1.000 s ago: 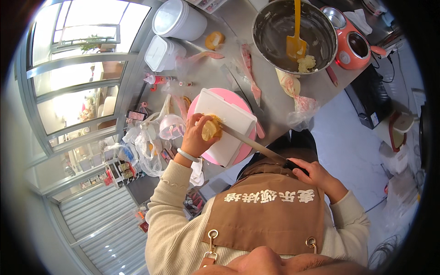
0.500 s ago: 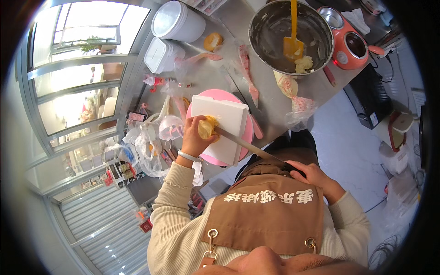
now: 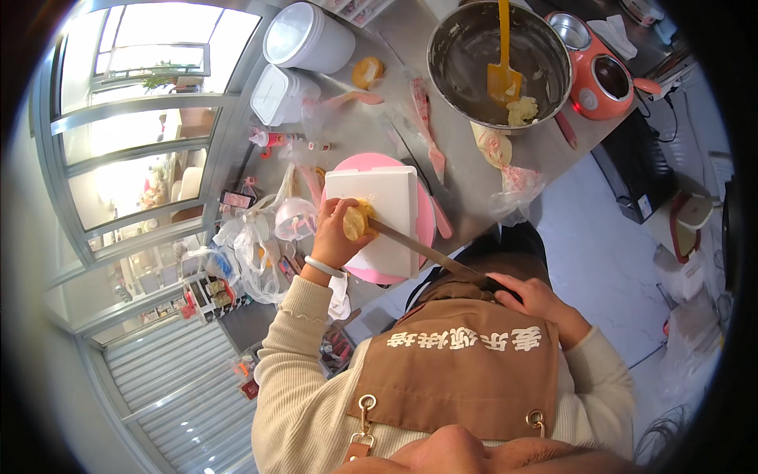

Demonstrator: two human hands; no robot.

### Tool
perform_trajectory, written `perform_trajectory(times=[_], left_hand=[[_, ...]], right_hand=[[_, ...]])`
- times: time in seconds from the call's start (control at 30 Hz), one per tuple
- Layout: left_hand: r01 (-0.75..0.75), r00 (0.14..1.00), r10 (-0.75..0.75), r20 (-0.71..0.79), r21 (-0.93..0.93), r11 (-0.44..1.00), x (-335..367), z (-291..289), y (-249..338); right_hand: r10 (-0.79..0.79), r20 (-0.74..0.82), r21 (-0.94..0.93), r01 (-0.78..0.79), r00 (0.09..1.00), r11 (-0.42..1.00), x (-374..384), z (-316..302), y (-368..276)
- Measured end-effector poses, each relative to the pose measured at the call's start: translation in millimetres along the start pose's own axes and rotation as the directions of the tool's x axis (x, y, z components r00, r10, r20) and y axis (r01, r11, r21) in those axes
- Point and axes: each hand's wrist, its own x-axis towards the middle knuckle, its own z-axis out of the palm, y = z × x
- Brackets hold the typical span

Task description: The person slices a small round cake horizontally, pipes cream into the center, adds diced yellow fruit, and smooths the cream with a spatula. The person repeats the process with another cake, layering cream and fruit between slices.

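Note:
My left hand (image 3: 338,237) grips a small yellow piece of cake (image 3: 360,220) over a white square board (image 3: 388,189), fingers wrapped round its side. The board lies on a pink round stand (image 3: 426,225). My right hand (image 3: 527,297) is closed round the dark handle of a long knife (image 3: 430,253), close to my brown apron. Its blade slants up to the left, and the tip end meets the cake's right side. How deep the blade sits in the cake cannot be made out.
A large metal bowl (image 3: 442,79) holds a yellow spatula (image 3: 505,75) and pale cream. Beside it stand a red warmer (image 3: 596,95) and a filled piping bag (image 3: 493,146). White tubs (image 3: 332,47), another cake piece (image 3: 368,73) and plastic bags (image 3: 257,261) lie leftward.
The white board and pink stand have shifted slightly left in the picture. My left hand stays on the cake, and the knife has moved very little.

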Motion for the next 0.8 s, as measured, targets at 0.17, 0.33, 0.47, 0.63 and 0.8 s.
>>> perform_trajectory(times=[0.17,0.33,0.47,0.63,0.8], left_hand=[[0.112,0.994,-0.112,-0.007,-0.014,0.994,-1.9,2.7,0.4],[0.168,0.986,-0.168,0.005,-0.045,0.985,-0.8,0.2,4.9],[-0.114,0.991,0.099,0.085,0.191,0.975,-11.3,-15.3,9.0],[-0.250,0.951,0.213,0.222,0.153,0.956,-8.5,-11.4,2.1],[-0.225,0.971,0.211,0.115,0.119,0.967,-5.9,-1.6,-8.5]], right_hand=[[-0.027,0.007,0.011,0.027,1.000,1.000,0.9,7.5,13.8],[-0.071,-0.027,-0.016,0.070,0.997,0.997,-12.5,5.2,22.2],[-0.115,-0.047,-0.001,0.115,0.992,0.993,1.5,1.0,24.7],[-0.142,-0.054,-0.001,0.142,0.988,0.990,-3.8,-6.0,20.4],[-0.027,0.008,0.052,0.026,1.000,0.998,-16.8,-10.8,8.6]])
